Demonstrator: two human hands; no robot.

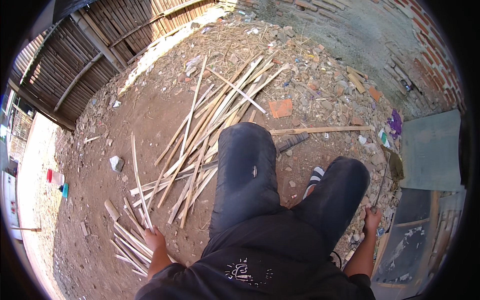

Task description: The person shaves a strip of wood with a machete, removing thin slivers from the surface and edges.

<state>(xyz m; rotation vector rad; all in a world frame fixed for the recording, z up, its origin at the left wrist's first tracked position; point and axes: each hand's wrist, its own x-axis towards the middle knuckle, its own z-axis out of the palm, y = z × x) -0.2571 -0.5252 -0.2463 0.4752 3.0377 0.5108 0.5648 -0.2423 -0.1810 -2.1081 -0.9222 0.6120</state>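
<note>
My left hand (155, 239) is closed round the lower end of a long, thin strip of wood or bamboo (136, 170), which points away from me. Just beside it on the dirt lies a smaller bundle of pale strips (131, 249). Out at my right side, my right hand (372, 219) grips a long, thin, dark tool (383, 179), seen nearly edge-on; its kind is unclear. A large, loose pile of strips (215, 115) spreads in front of my knees, partly hidden by my left leg (245, 170).
A flat strip (325, 129) and a dark ridged piece (294, 142) lie beyond my knees. A pale stone (116, 163) and a red-lidded container (54, 176) sit at left. Rubble and an orange tile (281, 108) lie ahead; grey panels (431, 150) lean at right.
</note>
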